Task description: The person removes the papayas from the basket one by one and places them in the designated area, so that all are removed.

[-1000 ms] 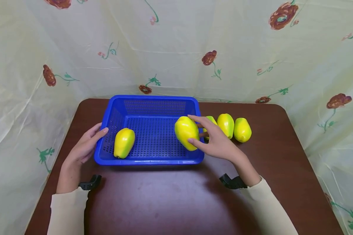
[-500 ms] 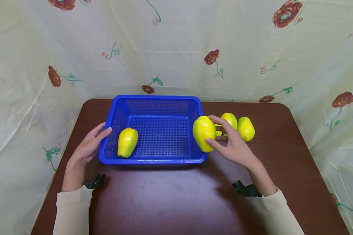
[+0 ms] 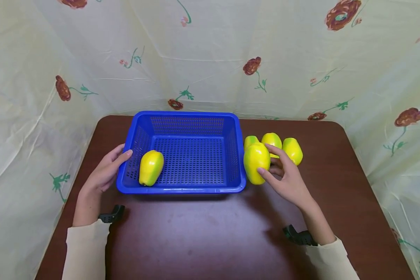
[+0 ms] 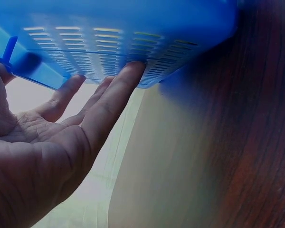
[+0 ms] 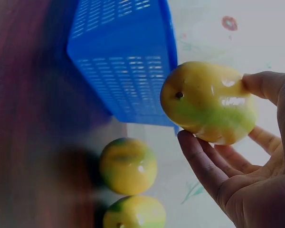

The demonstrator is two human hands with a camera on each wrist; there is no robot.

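Note:
In the head view my left hand point(image 3: 105, 171) holds the left side of a blue plastic basket point(image 3: 182, 191), thumb over the rim. Its fingertips touch the perforated outer wall point(image 4: 97, 38) in the left wrist view. My right hand point(image 3: 283, 175) grips a smooth yellow-green fruit point(image 3: 256, 163), shaped like a mango or papaya, between thumb and fingers. That fruit is raised just outside the basket's right rim; the right wrist view shows the held fruit point(image 5: 209, 102) with a dark stem spot. One similar fruit point(image 3: 151, 168) lies inside the basket at the left.
Right of the basket on the brown table point(image 3: 203, 237) are three more such fruits: one partly hidden fruit point(image 3: 251, 140), a middle fruit point(image 3: 271, 142) and a right-hand fruit point(image 3: 292, 151). A flower-patterned curtain point(image 3: 203, 58) hangs behind and at both sides.
My right hand has carried the fruit rightward, from above the basket's right end to just outside its rim. My left hand stays on the basket; the fruit inside has not moved.

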